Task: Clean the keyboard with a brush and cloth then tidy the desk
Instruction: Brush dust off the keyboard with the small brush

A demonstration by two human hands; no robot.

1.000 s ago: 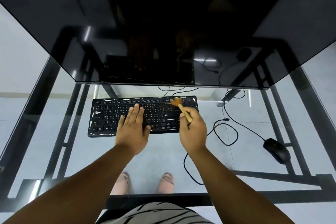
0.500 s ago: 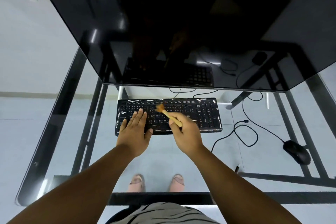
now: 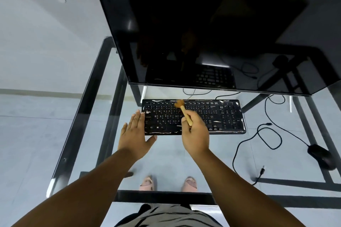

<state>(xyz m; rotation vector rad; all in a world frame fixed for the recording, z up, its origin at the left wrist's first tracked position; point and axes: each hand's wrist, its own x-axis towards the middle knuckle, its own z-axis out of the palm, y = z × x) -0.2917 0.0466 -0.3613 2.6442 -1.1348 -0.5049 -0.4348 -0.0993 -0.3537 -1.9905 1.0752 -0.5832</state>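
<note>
Two hands are seen over a glass desk with a black metal frame. A small wooden brush is gripped in the right hand, fingers curled round the lower handle; the handle is angled up and to the left, and the tan bristles are laid on the upper key rows of the black keyboard, left of centre. The left hand is held flat with fingers straight and together, placed at the keyboard's left end; fingertips overlap the left edge and the thumb is pointed along the front edge, nothing is gripped. Whether the palm is pressed on the glass cannot be told. The keyboard is laid flat on the desk, just in front of a large dark monitor whose screen is off and in which keyboard and cables are reflected. White glare streaks are seen along the keyboard's front and top edges. A black mouse is seen at the right of the desk, well apart from the keyboard, with its black cable looped on the glass between them. A loose cable plug is seen near the front right. Two feet in pink slippers are visible through the glass on the grey floor. No cloth is in view.
</note>
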